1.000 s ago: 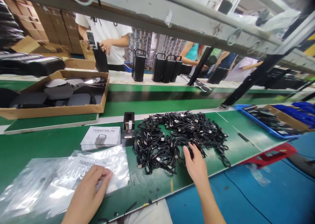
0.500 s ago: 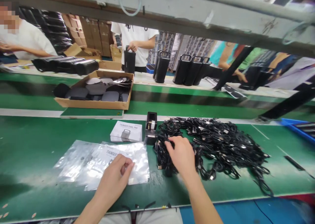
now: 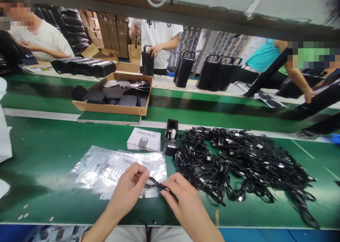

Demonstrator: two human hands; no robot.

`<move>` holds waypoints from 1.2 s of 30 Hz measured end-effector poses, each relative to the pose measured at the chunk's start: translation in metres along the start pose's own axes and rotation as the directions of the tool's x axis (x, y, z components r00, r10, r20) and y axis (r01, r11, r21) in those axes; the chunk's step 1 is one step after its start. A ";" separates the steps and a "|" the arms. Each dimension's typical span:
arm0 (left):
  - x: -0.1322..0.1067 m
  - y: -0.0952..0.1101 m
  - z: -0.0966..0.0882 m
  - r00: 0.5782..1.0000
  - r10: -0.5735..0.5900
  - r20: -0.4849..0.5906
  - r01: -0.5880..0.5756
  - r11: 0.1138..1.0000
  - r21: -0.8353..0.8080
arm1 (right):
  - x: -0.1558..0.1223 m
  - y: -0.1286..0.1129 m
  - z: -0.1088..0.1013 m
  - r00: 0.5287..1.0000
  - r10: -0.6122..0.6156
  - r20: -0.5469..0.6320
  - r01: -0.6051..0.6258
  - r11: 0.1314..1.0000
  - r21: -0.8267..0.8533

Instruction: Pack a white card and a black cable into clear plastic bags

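A short black cable (image 3: pixel 157 186) stretches between my hands, just above the silver plastic bags (image 3: pixel 117 171) lying on the green bench. My left hand (image 3: pixel 129 189) is curled around one end of the cable, and my right hand (image 3: pixel 183 201) pinches the other. A large tangled pile of black cables (image 3: pixel 239 165) lies to the right, touching the side of my right hand. Behind the bags are a printed "Thunder Trail Pro" box or leaflet (image 3: pixel 143 139) and a black tape dispenser (image 3: pixel 170 137).
A cardboard tray (image 3: pixel 110 108) of dark round parts sits on the farther green belt. Black handled units (image 3: pixel 184 71) stand beyond it. Co-workers stand across the line, one holding a black unit (image 3: pixel 147 61). Overhead, a grey metal rail (image 3: pixel 186 11) crosses the view.
My right hand has left the cable pile and moved left with a cable, which now runs to my left hand. The view has turned, shifting the pile rightward.
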State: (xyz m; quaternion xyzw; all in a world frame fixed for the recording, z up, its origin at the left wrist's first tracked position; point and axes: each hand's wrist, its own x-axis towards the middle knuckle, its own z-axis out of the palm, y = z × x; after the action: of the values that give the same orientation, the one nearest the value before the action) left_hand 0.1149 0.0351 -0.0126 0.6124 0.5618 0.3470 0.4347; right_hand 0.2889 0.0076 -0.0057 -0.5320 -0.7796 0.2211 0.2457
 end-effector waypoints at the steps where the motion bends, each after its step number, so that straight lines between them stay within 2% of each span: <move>1: -0.001 0.002 0.000 1.000 0.012 0.013 -0.012 1.000 0.011 | 0.004 -0.001 0.001 0.999 -0.036 -0.022 0.035 0.999 -0.036; 4: -0.005 0.011 0.000 0.997 0.053 0.050 -0.055 0.998 0.037 | 0.017 -0.011 0.000 0.995 -0.089 -0.044 0.087 0.995 -0.057; 6: -0.006 0.018 -0.002 0.996 0.087 0.033 -0.088 0.996 0.025 | 0.025 -0.021 -0.006 0.993 -0.116 0.006 0.115 0.991 0.069; 8: -0.004 0.027 -0.007 0.993 0.116 -0.033 -0.117 0.993 -0.024 | 0.032 -0.032 -0.016 0.987 -0.149 0.052 0.134 0.965 0.225; 10: -0.002 0.037 -0.015 0.984 0.129 -0.121 -0.140 0.986 -0.093 | 0.040 -0.042 -0.028 0.980 -0.185 0.068 0.160 0.949 0.272; 14: 0.003 0.050 -0.037 0.943 0.158 -0.292 -0.207 0.968 -0.145 | 0.065 -0.062 -0.054 0.957 -0.273 0.096 0.265 0.960 0.088; 17: 0.009 0.046 -0.051 0.901 0.206 -0.382 -0.284 0.945 -0.161 | 0.086 -0.080 -0.077 0.917 -0.383 0.114 0.381 0.924 0.040; 19: 0.014 0.040 -0.056 0.926 0.224 -0.305 -0.311 0.910 -0.274 | 0.096 -0.091 -0.093 0.872 -0.469 0.141 0.465 0.883 0.063; 21: 0.018 0.034 -0.056 0.967 0.234 -0.104 -0.256 0.863 -0.435 | 0.102 -0.100 -0.107 0.828 -0.527 0.190 0.518 0.850 0.099; 23: 0.018 0.033 -0.053 0.968 0.233 0.096 -0.148 0.833 -0.533 | 0.103 -0.104 -0.117 0.797 -0.546 0.259 0.532 0.837 0.126; 24: 0.018 0.033 -0.050 0.961 0.231 0.153 -0.111 0.828 -0.550 | 0.102 -0.104 -0.121 0.788 -0.543 0.292 0.530 0.838 0.128; 26: 0.014 0.037 -0.046 0.964 0.210 0.163 -0.092 0.839 -0.536 | 0.099 -0.101 -0.127 0.774 -0.521 0.361 0.526 0.845 0.092; 28: 0.010 0.041 -0.043 0.976 0.188 0.106 -0.121 0.883 -0.454 | 0.094 -0.093 -0.132 0.763 -0.487 0.425 0.533 0.846 0.013; 30: 0.005 0.045 -0.043 0.982 0.180 0.061 -0.150 0.931 -0.332 | 0.087 -0.083 -0.135 0.780 -0.444 0.441 0.530 0.843 -0.089; 33: 0.002 0.044 -0.043 0.987 0.158 0.001 -0.154 0.965 -0.211 | 0.077 -0.063 -0.130 0.876 -0.374 0.306 0.436 0.884 -0.169; 34: 0.002 0.043 -0.043 0.990 0.140 -0.032 -0.144 0.968 -0.204 | 0.074 -0.055 -0.124 0.916 -0.333 0.226 0.368 0.920 -0.134; 36: 0.003 0.037 -0.040 0.991 0.100 -0.089 -0.118 0.967 -0.225 | 0.069 -0.041 -0.107 0.976 -0.204 0.079 0.200 0.978 0.058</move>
State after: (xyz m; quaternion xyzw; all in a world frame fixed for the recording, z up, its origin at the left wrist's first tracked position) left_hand 0.0927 0.0439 0.0372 0.5740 0.4996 0.4564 0.4610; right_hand 0.3038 0.0674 0.1131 -0.4338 -0.8336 0.2367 0.2467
